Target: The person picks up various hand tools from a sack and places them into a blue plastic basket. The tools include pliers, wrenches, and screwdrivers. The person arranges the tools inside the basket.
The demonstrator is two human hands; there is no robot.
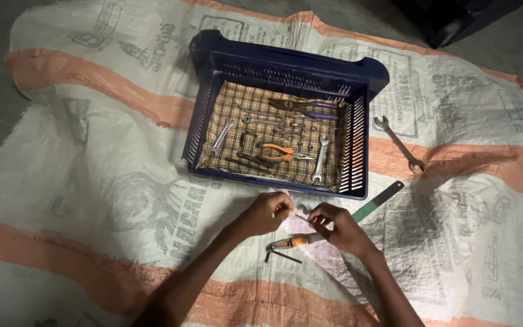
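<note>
Both hands, left hand (267, 212) and right hand (337, 227), pinch a small thin piece (301, 216); most tools lie in the blue crate (358, 75); spanner (399, 144), green strip (379, 198) outside.

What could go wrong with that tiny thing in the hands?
1. The small part pinched between the left hand and right hand could slip and get lost in the sack's wrinkles.
2. The blade lies right beside the right hand and might scratch it.
</note>
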